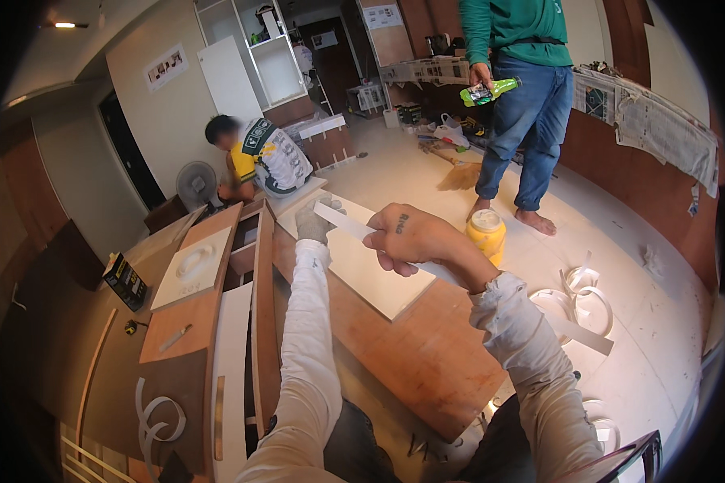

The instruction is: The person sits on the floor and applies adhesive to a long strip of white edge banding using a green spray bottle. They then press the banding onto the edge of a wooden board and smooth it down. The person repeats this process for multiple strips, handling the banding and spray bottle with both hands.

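Observation:
A long white strip of edge banding (342, 220) stretches from my left hand, past my right hand and under my right forearm. Its loose tail (582, 333) hangs off to the right. My right hand (415, 235) is bare and closed on the strip, pinching it between thumb and fingers. My left hand (311, 220) wears a grey glove and is closed at the strip's far end; its fingers are partly hidden. Beneath both hands lies a cream board (383, 286) on a brown wooden panel (411, 354).
A yellow jar (486, 235) stands beyond my right wrist. Coils of white banding (592, 310) lie on the floor at right. A person in green (517, 97) stands ahead holding a green bottle (489, 92); another crouches (266, 157) near a fan (196, 184). A black can (126, 281) is at left.

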Available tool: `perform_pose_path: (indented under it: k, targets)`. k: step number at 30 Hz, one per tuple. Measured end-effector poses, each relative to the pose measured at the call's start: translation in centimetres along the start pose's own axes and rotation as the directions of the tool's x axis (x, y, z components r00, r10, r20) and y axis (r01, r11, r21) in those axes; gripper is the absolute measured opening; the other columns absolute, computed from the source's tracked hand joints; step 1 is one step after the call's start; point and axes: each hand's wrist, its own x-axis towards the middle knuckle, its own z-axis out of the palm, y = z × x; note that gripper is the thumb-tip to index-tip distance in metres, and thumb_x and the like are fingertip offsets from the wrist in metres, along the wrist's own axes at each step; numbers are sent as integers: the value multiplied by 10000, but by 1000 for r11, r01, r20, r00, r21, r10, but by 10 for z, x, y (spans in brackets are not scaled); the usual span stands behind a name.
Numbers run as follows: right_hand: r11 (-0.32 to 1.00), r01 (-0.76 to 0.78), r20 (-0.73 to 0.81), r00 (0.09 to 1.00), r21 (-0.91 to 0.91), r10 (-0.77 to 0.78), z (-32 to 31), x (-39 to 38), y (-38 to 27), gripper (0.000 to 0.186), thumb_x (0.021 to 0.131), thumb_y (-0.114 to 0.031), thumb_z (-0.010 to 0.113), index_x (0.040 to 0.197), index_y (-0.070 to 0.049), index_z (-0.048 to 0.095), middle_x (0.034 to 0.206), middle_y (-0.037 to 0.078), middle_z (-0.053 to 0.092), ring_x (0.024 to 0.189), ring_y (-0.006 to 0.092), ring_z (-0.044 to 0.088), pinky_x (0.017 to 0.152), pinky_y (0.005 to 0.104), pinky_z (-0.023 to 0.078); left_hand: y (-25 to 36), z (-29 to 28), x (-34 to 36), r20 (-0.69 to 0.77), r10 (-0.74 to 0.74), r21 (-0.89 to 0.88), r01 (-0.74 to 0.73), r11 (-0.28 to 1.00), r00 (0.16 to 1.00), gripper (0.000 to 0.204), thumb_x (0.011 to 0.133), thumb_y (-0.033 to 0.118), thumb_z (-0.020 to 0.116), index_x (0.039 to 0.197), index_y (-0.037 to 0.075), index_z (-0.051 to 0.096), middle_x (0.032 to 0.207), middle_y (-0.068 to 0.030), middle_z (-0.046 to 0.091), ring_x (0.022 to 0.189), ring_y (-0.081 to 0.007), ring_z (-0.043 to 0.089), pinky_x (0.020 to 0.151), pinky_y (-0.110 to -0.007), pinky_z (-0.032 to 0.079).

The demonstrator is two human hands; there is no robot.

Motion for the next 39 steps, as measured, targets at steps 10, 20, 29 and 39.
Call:
perform_pose_path:
  k: [10, 20, 29, 39]
  targets:
    - [968, 4, -198, 979, 251, 48, -17, 0, 16, 222, 912, -87, 488, 920, 113, 585, 704, 167, 655, 579, 203, 672, 501, 309, 544, 33, 16, 1, 54, -34, -93, 39, 995, 998, 284, 960, 171, 460, 1164, -2, 553, 1079, -154, 630, 956, -275, 642, 765, -374, 568]
    - [812, 216, -634, 528, -542, -564, -4, 49, 82, 159, 862, -70, 576, 968, 21, 651, 722, 198, 646, 676, 365, 637, 625, 412, 508, 68, 93, -59, 461, 113, -202, -20, 979, 880, 539, 927, 386, 586, 1266, -18, 472, 1140, -180, 591, 999, -286, 619, 777, -395, 561]
    - [940, 224, -470, 821, -257, -324, -27, 29, 61, 347, 899, -272, 612, 1097, 10, 651, 984, 237, 648, 891, 349, 634, 782, 395, 487, 91, 100, -77, 469, -1, 98, -51, 994, 883, 438, 965, 335, 544, 1158, -58, 552, 827, -125, 656, 623, -182, 641, 537, -271, 543]
    - [575, 612, -615, 756, 543, -224, -41, 15, 37, 393, 1011, -345, 435, 1080, 24, 553, 956, 123, 678, 877, 170, 648, 866, 322, 487, 116, 143, -131, 564, -318, 511, -20, 859, 762, 464, 964, 433, 515, 909, -12, 631, 650, -119, 632, 451, -187, 587, 431, -270, 470]
